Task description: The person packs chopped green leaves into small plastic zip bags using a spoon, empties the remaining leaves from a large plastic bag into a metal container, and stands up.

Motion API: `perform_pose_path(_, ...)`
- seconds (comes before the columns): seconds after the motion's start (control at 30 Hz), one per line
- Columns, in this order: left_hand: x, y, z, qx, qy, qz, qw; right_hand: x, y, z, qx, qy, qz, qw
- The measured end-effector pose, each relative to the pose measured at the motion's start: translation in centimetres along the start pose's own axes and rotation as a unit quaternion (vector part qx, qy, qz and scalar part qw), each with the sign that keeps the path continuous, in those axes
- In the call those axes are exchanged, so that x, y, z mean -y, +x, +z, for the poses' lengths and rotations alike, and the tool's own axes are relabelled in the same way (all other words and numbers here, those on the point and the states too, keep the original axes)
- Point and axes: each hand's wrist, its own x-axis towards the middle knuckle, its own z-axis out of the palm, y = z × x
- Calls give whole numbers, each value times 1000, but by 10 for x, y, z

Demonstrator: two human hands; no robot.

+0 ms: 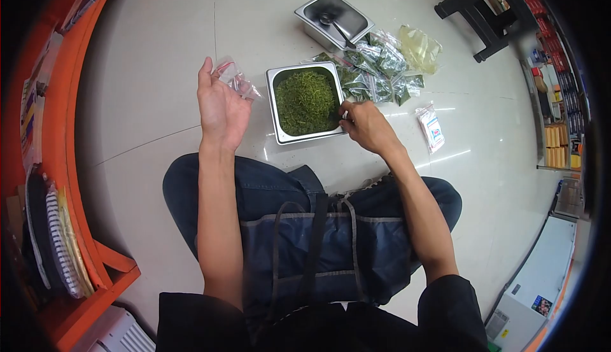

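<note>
My left hand (221,115) is raised left of a square metal container, palm turned toward me. Its fingers hold a small clear zip bag (237,79) with a red strip, which looks unfilled. Chopped green leaves (307,100) are heaped inside the metal container (275,111) on the floor. At that container's right rim, my right hand (369,126) has its fingers closed in a pinch. Whatever lies between those fingertips is too small to make out. Several zip bags with green leaves (375,65) lie in a pile just beyond my right hand.
Behind the pile stands a second metal container (318,9) with a spoon (337,27) in it. A yellowish plastic bag (420,49) and a pack of zip bags (430,128) lie to the right. A black stool (487,11) and an orange shelf (79,180) flank the floor.
</note>
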Motion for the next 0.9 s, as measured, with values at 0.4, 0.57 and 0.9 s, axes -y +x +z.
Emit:
perform_pose_path(0.4,-2,0,-2,-37,-13,27,999,15,-6,-18,-120,80,-56,988)
perform_pose_path(0.57,-2,-1,-1,-52,-2,36,998,24,-8,-24,-146,78,-52,985)
perform_pose_path(0.9,-1,-2,0,-53,-15,43,998,46,-15,-31,-243,111,-92,959)
